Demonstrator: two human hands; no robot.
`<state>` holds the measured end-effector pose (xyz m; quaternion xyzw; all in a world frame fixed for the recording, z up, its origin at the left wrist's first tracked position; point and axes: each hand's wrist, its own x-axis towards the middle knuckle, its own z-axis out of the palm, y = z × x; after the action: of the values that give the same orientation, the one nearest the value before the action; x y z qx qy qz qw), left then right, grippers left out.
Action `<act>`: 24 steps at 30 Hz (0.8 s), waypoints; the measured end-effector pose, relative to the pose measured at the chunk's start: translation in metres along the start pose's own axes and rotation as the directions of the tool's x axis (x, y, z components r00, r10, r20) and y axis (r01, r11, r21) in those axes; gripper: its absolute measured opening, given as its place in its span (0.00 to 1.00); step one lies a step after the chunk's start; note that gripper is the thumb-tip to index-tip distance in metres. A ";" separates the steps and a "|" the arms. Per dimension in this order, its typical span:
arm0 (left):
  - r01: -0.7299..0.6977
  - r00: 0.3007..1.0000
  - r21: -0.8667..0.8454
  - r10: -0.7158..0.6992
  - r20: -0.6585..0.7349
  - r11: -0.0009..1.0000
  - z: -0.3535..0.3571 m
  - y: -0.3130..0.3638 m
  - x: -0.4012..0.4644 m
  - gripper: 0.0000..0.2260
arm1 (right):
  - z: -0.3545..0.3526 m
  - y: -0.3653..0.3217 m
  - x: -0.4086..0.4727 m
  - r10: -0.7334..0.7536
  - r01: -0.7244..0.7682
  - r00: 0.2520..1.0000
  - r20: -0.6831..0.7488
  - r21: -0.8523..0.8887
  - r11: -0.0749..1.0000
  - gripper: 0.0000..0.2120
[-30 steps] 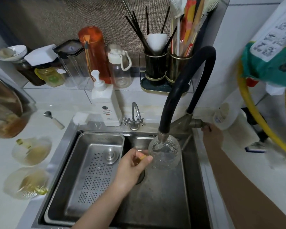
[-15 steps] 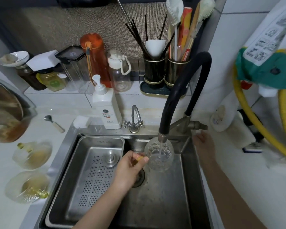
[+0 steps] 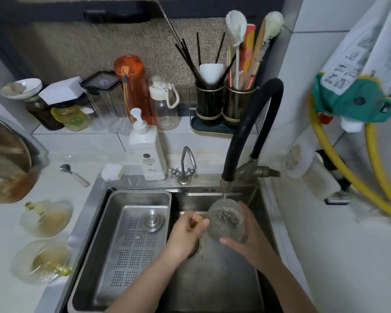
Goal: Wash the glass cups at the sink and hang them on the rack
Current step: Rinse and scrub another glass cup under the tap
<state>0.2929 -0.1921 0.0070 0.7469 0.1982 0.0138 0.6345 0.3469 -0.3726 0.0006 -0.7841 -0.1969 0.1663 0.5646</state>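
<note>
1. While water runs from the black faucet hose, a clear glass cup is held under its nozzle, above the right basin of the steel sink.
2. The left hand pinches the cup's amber handle, thumb and fingers curled tight on it at the cup's left side.
3. The right hand wraps the cup from the right and below, fingers curled round its wall, thumb at the near edge.
4. The cup is tilted with its mouth up toward the stream; water shows inside it.
5. To the left, a perforated steel drain tray sits in the sink, with a round metal plug lying on it.
6. A small chrome tap stands on the sink's back ledge, just right of a white pump soap bottle.
7. On the white tabletop left of the sink lie two more glass cups with amber handles, both blurred, on their sides as far as can be told.
8. A spoon with a pale handle rests on the tabletop behind them.
9. Along the back ledge stand an orange bottle, a clear bottle with a white lid and two dark utensil holders full of chopsticks and brushes.
10. Yellow hoses hang against the right wall.
</note>
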 end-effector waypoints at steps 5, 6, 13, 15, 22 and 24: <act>-0.029 0.998 -0.039 0.026 -0.060 0.999 -0.007 0.010 0.015 0.06 | 0.011 -0.007 0.017 0.007 -0.005 0.999 -0.044 0.055 0.998 0.36; -0.029 0.999 -0.031 0.028 -0.041 0.999 -0.001 0.015 0.017 0.07 | 0.007 -0.008 0.017 -0.001 0.006 0.997 -0.071 0.073 0.997 0.35; 0.038 0.999 -0.096 -0.038 -0.003 0.995 -0.011 -0.005 0.005 0.04 | 0.021 -0.009 -0.004 0.016 -0.013 0.996 -0.084 0.041 0.999 0.35; 0.056 0.997 -0.146 -0.063 -0.044 0.988 -0.016 -0.002 0.014 0.04 | 0.023 -0.016 0.005 0.003 -0.001 0.998 -0.061 0.031 1.000 0.32; 0.036 0.999 -0.147 -0.041 -0.036 0.988 -0.004 -0.003 0.013 0.05 | 0.011 -0.015 0.003 -0.010 0.016 0.999 -0.045 0.138 0.990 0.27; 0.014 0.993 -0.160 -0.033 -0.116 0.987 -0.012 -0.006 0.013 0.06 | 0.022 -0.015 0.005 0.017 -0.015 1.000 -0.021 0.097 0.995 0.31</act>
<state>0.3002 -0.1761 0.0009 0.6894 0.2424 0.0664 0.6794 0.3383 -0.3479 0.0081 -0.7590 -0.1761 0.1714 0.6030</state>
